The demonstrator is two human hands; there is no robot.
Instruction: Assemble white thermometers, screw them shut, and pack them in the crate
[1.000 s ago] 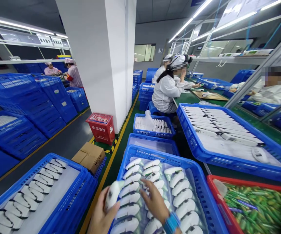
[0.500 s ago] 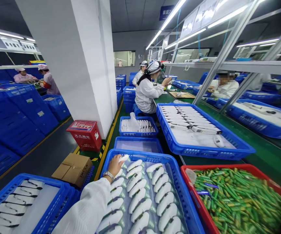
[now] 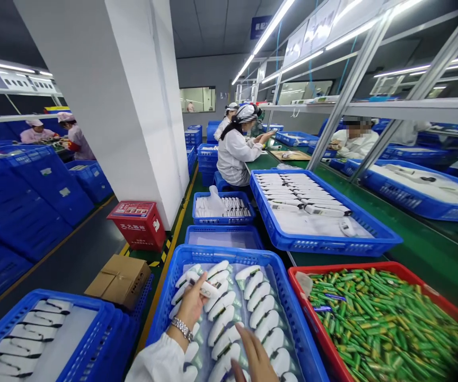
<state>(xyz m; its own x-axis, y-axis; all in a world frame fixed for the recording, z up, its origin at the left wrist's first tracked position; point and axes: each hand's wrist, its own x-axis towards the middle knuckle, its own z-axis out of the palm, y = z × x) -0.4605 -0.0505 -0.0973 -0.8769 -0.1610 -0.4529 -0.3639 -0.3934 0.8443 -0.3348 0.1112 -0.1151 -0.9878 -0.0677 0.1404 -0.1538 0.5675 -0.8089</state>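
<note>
Over the blue crate (image 3: 292, 323) of white shells, the left hand (image 3: 191, 307) grips one shell (image 3: 202, 285). Beside it, the right hand (image 3: 255, 355) lies open on the rows.

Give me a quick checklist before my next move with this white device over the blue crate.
1. Left hand grips a white device: ok.
2. Device lifted above the rows in the blue crate: ok.
3. Right hand free, fingers spread over the rows: ok.
4. Rows of white devices lie in order: ok.
5. Red bin of green pieces beside the crate, apart from both hands: ok.
6. Device undamaged: cannot tell.
</note>
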